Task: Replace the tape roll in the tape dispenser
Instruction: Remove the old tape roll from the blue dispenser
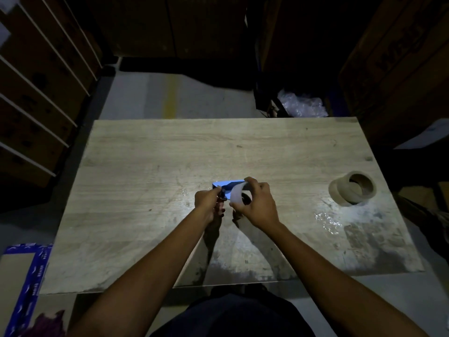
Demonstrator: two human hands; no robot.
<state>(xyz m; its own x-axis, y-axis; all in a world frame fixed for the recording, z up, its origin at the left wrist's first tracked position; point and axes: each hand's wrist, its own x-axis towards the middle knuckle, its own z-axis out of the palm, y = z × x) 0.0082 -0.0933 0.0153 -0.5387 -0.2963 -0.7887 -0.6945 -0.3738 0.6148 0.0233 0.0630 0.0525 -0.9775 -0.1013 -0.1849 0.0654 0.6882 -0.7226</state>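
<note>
Over the middle of the wooden table (pixel 150 166), both hands meet around the tape dispenser (pixel 227 188). Dispenser is blue and dark, held just above the tabletop, long axis running roughly left-right with a slight tilt, far end toward upper right. Exact front/back end hard to tell, most of it hidden by hands. Left hand (pixel 207 203) grips the dispenser's left end, fingers curled closed around it. Right hand (pixel 257 203) pinches a pale translucent tape roll (pixel 237 194), thumb and fingers pressed on its rim; roll stands on edge against the dispenser's right side. Whether the roll is seated on the hub, cannot tell.

Second tape roll (pixel 352 188), tan/brown with cardboard core, lies well apart near the table's right edge, tilted, hole facing up and toward camera, nothing inside the core. Crumpled clear plastic scrap (pixel 328 221) lies on the table near it. Bubble wrap (pixel 302 104) sits past the far edge, on the floor. Blue-edged cardboard (pixel 26 276) lies at lower left, beside the table.
</note>
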